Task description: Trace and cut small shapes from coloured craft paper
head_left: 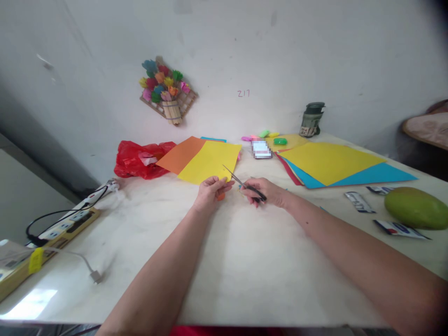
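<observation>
My left hand (212, 192) pinches the near corner of a yellow sheet of paper (212, 161). An orange sheet (184, 156) lies partly beneath the yellow one, reaching out to the left. In my right hand (268, 191) is a pair of scissors (240, 180) with dark handles, fingers wrapped round the grips. The blades point up and left, lying over the yellow paper's near right corner beside my left fingertips. A bit of orange shows under my left fingers; what it belongs to is hidden. Small paper scraps lie near my right hand.
Beyond my hands lies a phone (261, 148). To the right are stacked coloured sheets (332, 163), several sachets (360, 202), a green fruit (416, 208) and a dark bottle (312, 120). A red plastic bag (140, 161) and a power strip (66, 228) with cables are on the left.
</observation>
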### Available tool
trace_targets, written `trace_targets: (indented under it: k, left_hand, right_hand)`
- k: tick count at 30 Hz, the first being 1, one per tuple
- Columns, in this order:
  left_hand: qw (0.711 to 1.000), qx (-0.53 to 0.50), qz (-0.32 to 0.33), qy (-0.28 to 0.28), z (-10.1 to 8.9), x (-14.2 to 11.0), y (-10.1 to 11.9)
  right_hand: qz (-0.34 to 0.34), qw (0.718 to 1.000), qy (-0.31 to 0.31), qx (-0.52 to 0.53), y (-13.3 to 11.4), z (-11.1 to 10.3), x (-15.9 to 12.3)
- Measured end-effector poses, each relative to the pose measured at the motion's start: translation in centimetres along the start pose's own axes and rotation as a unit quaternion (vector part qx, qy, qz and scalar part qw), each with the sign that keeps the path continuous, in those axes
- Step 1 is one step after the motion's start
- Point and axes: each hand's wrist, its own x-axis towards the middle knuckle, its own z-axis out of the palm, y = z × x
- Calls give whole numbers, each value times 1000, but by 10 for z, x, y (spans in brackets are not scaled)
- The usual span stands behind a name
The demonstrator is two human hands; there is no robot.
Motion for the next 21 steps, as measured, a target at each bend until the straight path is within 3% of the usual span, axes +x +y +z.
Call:
trace_targets:
  k: [21]
  left_hand:
    - [1000, -28, -6, 4, 2, 2, -3]
  right_hand:
    - [3, 1000, 2, 12, 7, 5, 4]
